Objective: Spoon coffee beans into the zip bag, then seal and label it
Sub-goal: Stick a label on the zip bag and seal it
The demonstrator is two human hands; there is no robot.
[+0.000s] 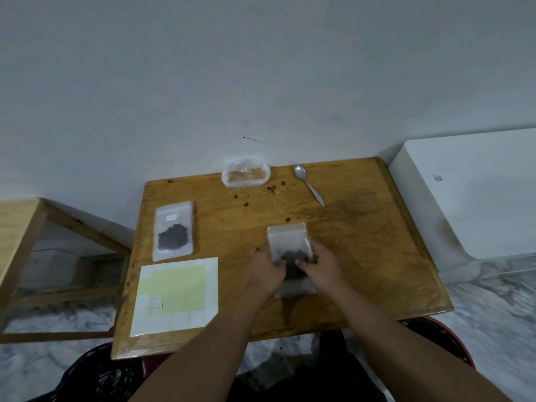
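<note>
A clear zip bag (pixel 287 237) with dark coffee beans in its lower part stands at the middle of the wooden table (pixel 362 227). My left hand (pixel 265 269) grips its left side and my right hand (pixel 322 265) grips its right side, fingers curled on the plastic over the beans. A second zip bag (pixel 174 230) holding beans and bearing a small white label lies flat at the left. A metal spoon (pixel 309 184) lies at the back right. A sheet of labels (pixel 177 295) lies at the front left.
A crumpled clear plastic bag (pixel 246 176) sits at the table's back edge against the wall. Several loose beans (pixel 272 188) are scattered near it. A white box-like unit (pixel 475 192) stands to the right, a wooden frame (pixel 23 227) to the left.
</note>
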